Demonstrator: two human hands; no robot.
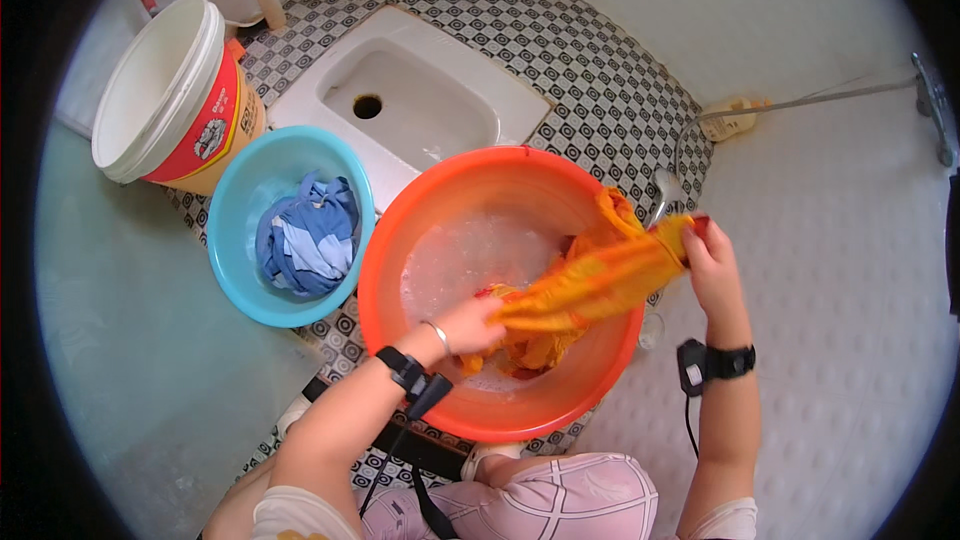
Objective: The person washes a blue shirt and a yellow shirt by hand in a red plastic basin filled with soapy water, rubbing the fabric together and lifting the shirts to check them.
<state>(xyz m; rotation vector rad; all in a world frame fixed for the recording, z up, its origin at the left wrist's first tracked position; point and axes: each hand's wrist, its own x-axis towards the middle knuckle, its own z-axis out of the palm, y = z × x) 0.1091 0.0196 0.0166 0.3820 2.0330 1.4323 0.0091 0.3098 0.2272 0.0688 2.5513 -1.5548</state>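
A wet orange-yellow cloth (600,285), perhaps a garment, is stretched between my two hands over a large orange basin (590,395). My left hand (475,325) grips its lower left part inside the basin, fingers closed and partly hidden by the fabric. Out past the basin's right rim, my right hand (710,250) is closed on the other end, held higher, where a bit of red shows. More of the cloth hangs into cloudy, sudsy water (465,260) below. The stretched part is blurred.
To the left, a light blue basin (228,260) holds blue clothing (310,235). A large white bucket (150,90) stands behind it. A squat toilet (450,50) is set in the patterned tile floor (600,70). Near the right wall are a shower head (665,185) and a bottle (730,123).
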